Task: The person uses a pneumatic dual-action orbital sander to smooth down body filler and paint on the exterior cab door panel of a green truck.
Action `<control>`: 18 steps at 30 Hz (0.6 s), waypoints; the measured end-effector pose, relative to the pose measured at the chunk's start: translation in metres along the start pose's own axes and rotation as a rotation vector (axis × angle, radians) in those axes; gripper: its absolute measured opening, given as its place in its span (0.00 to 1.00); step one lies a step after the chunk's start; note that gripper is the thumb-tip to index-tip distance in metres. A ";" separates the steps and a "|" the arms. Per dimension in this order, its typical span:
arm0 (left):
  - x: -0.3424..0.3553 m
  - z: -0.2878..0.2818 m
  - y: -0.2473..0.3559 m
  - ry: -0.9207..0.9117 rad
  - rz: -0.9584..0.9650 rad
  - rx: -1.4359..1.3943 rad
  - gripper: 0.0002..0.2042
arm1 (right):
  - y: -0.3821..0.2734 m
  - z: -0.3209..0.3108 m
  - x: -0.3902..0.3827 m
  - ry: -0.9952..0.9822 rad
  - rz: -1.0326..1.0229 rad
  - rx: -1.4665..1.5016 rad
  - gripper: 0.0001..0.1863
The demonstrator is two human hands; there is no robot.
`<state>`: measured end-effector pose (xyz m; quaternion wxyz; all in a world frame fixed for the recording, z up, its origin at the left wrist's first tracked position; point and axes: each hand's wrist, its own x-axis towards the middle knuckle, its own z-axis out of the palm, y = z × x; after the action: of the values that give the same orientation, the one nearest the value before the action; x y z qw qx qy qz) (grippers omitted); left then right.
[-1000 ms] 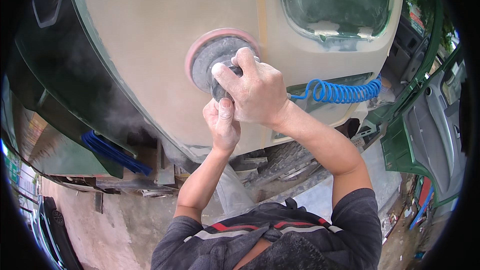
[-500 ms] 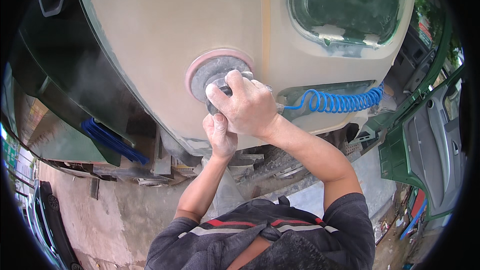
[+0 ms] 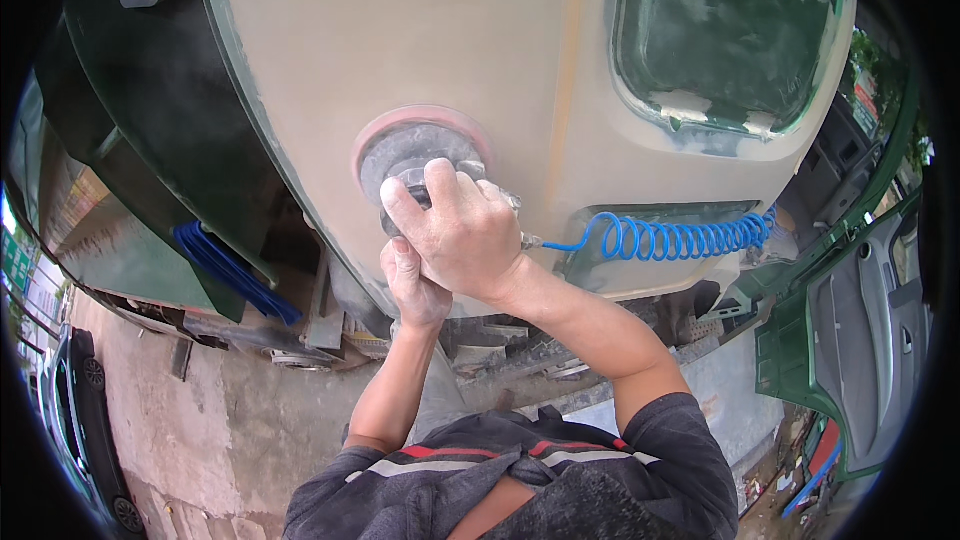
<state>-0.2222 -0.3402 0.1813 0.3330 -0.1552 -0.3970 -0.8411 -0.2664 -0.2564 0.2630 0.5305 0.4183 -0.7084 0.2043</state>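
Both hands and sander slid down panel a bit since before. One sander [image 3: 415, 155], round, flat on tan panel [image 3: 400, 40]. Right hand [image 3: 455, 230] wrapped tight on top of it. Left hand [image 3: 415, 285] just under right, closed round handle. One blue curly hose [image 3: 670, 237] runs right from hands. One window [image 3: 725, 30] up right.

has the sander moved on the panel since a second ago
Yes, slightly. The sander has slid away from the window opening, toward the panel's green left edge, with both hands riding along.
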 end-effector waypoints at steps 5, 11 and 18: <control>0.066 0.035 0.003 -0.309 -0.014 0.089 0.19 | 0.052 -0.047 0.057 0.078 0.164 0.041 0.19; 0.011 0.045 0.013 0.157 0.028 0.132 0.18 | 0.009 -0.011 0.014 -0.009 0.068 0.034 0.24; 0.050 0.043 0.015 -0.234 -0.040 0.127 0.17 | 0.046 -0.036 0.043 0.138 0.210 0.114 0.21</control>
<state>-0.2488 -0.3352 0.2434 0.2765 -0.2230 -0.4885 -0.7970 -0.2860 -0.2202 0.3224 0.5291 0.3562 -0.6974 0.3268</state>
